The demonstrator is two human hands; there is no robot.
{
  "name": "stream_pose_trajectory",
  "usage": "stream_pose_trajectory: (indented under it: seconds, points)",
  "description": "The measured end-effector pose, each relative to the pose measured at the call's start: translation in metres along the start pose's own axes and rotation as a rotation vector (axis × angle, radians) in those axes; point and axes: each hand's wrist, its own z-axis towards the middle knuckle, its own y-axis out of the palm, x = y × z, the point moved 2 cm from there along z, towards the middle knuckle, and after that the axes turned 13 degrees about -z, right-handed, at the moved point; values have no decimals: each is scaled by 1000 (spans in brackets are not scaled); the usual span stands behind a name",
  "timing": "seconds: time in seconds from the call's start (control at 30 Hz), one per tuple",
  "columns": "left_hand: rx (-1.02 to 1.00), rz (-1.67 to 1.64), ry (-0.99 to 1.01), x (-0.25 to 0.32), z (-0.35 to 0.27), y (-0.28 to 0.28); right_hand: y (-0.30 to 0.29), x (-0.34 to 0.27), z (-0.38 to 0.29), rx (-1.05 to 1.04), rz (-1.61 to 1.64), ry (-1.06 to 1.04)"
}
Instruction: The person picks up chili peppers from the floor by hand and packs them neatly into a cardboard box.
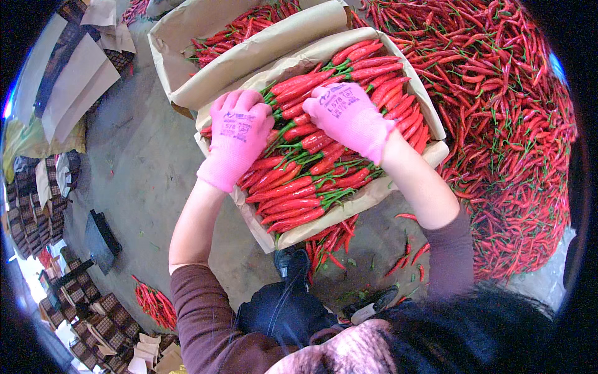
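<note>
Red chili peppers (299, 189) with green stems lie in rows in a box lined with brown paper (364, 201). My left hand (240, 126), in a pink knit glove bearing print, rests on peppers at the box's left side, fingers bent downward. Its fingertips are hidden, and pepper ends show on both sides of the hand. My right hand (348, 114), gloved the same way, is curled over peppers in the middle of the box. What lies beneath its fingers cannot be seen, so a grip on either side is uncertain.
Beyond stands another paper-lined box (173, 70) with loose chilies. A large heap of red chilies (500, 140) spreads along the right. Stacked dark crates (37, 196) and a black flat-topped device (100, 243) stand left. A small chili pile (155, 304) lies on the floor.
</note>
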Motion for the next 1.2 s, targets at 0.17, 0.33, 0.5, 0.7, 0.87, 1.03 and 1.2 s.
stream_pose_trajectory:
  seconds: [0.17, 0.33, 0.5, 0.7, 0.87, 1.03, 1.2]
  points:
    - [12, -322, -45, 60, -37, -54, -19, 16, -51, 182, 340, 61]
    - [-1003, -1449, -126, 135, -151, 29, -67, 1, -167, -684, 1190, 144]
    - [-532, -484, -280, 122, -258, 171, 83, -125, -266, -468, 456, 310]
    - [-646, -411, -189, 142, -282, 222, 160, -184, -304, -122, 262, 474]
    - [-628, -800, -394, 119, -228, 189, 109, -158, -380, -50, 472, 604]
    - [-645, -273, -429, 126, -184, 220, 113, -166, -414, -137, 610, 976]
    - [-840, -41, -419, 129, -169, 230, 101, -161, -384, -204, 348, 1029]
